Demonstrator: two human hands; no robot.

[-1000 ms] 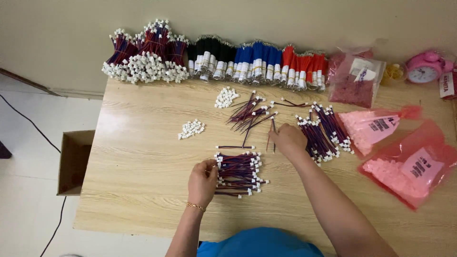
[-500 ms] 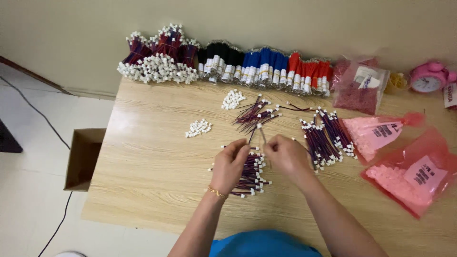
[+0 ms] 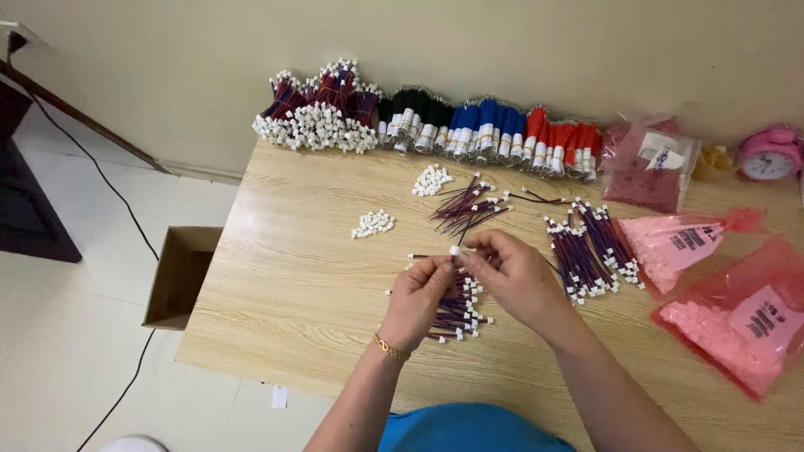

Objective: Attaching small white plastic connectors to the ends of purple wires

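Note:
My left hand (image 3: 416, 298) and my right hand (image 3: 512, 274) meet over the middle of the wooden table (image 3: 285, 276). Between their fingertips they pinch a small white connector (image 3: 456, 250) with a thin wire attached. Just below the hands lies a pile of purple wires with white connectors (image 3: 456, 308), partly hidden by my left hand. Loose purple wires (image 3: 466, 206) lie a little farther off. Two small heaps of white connectors (image 3: 373, 223) (image 3: 432, 179) sit to the left and behind.
Bundles of purple, black, blue and red wires (image 3: 435, 125) line the wall edge. Another purple wire pile (image 3: 590, 248) lies right. Pink bags of parts (image 3: 727, 308) and a pink clock (image 3: 768, 154) sit far right. An open cardboard box (image 3: 179, 276) stands on the floor left.
My left hand lifted off the wire pile and my right hand came in from the right pile. Both now meet above the pile, pinching a connector and wire.

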